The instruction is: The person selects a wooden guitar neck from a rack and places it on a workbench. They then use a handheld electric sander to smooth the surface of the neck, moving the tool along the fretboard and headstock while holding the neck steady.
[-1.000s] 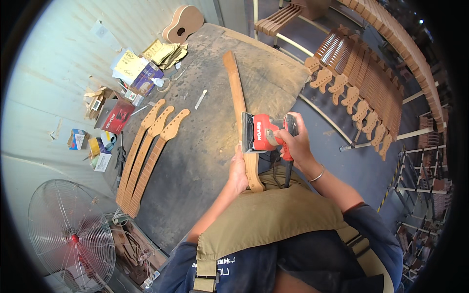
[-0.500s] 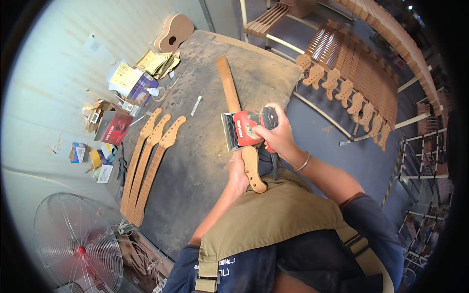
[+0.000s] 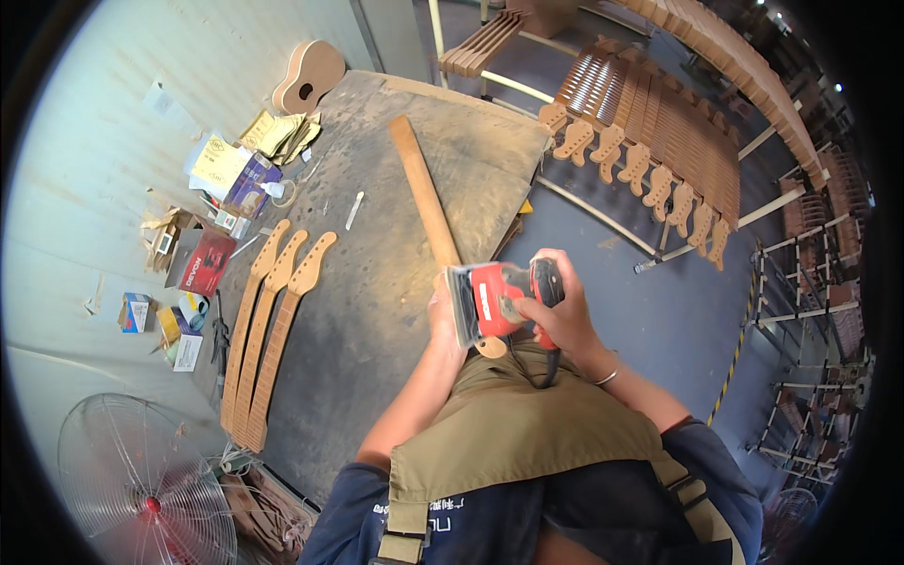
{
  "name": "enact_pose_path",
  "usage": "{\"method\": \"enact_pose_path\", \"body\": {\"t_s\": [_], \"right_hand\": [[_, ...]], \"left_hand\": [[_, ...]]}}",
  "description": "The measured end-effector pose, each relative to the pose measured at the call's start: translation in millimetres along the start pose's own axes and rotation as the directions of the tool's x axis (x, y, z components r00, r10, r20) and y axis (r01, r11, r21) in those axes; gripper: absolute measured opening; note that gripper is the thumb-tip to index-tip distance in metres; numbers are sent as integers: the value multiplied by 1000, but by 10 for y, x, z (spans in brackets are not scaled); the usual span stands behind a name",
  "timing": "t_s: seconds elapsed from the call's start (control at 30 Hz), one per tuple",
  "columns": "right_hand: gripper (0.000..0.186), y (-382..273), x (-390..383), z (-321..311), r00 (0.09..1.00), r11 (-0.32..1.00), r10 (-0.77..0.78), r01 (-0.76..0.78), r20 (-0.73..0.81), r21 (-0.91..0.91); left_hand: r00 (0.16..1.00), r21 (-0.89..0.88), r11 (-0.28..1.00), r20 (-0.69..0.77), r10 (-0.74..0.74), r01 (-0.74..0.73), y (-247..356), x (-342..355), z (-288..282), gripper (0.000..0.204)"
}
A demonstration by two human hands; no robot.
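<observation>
A wooden guitar neck (image 3: 424, 193) lies lengthwise on the workbench, its far end pointing away from me. My left hand (image 3: 443, 318) is closed around its near part beside the headstock, the fingers partly hidden. In my right hand (image 3: 567, 320) is a red and black electric sander (image 3: 492, 299), gripped by its dark body, thumb on the near side. The sander's flat pad stands tilted over the near end of the neck and covers most of the headstock; only its rounded tip (image 3: 490, 347) shows below. Whether the pad touches the wood, I cannot tell.
Three more guitar necks (image 3: 275, 325) lie side by side on the bench (image 3: 339, 377) to the left. Boxes, sandpaper sheets (image 3: 287, 135) and a small guitar body (image 3: 309, 80) line the wall. A fan (image 3: 151, 499) stands lower left; a rack of necks (image 3: 659, 132) is at right.
The sander has moved nearer to me along the neck, from above the headstock onto it, now hiding most of it. My left hand still holds the neck. The whole view has shifted slightly.
</observation>
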State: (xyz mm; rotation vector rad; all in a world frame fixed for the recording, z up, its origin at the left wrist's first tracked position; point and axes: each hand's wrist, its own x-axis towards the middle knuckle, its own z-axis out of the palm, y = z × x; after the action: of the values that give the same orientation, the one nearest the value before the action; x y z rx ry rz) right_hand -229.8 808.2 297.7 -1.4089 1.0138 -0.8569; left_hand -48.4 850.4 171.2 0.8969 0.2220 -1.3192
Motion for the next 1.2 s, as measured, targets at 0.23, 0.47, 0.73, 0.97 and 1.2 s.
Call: {"method": "enact_pose_path", "body": {"t_s": [0.23, 0.47, 0.73, 0.97, 1.2], "right_hand": [[50, -227, -156, -265, 981, 986, -127, 142, 149, -91], [50, -190, 21, -26, 988, 986, 157, -157, 9, 64], [55, -60, 623, 346, 993, 995, 101, -100, -61, 33], [55, 558, 1136, 441, 933, 929, -342, 318, -109, -192], [58, -21, 600, 355, 998, 999, -38, 38, -59, -3]], "left_hand": [[979, -35, 983, -96, -181, 178, 175, -6, 81, 54], [958, -60, 963, 135, -252, 262, 200, -180, 298, 75], [993, 143, 985, 56, -107, 98, 118, -20, -64, 63], [998, 127, 991, -53, -44, 50, 41, -77, 123, 55], [965, -3, 983, 190, -180, 184, 142, 56, -80, 71]]}}
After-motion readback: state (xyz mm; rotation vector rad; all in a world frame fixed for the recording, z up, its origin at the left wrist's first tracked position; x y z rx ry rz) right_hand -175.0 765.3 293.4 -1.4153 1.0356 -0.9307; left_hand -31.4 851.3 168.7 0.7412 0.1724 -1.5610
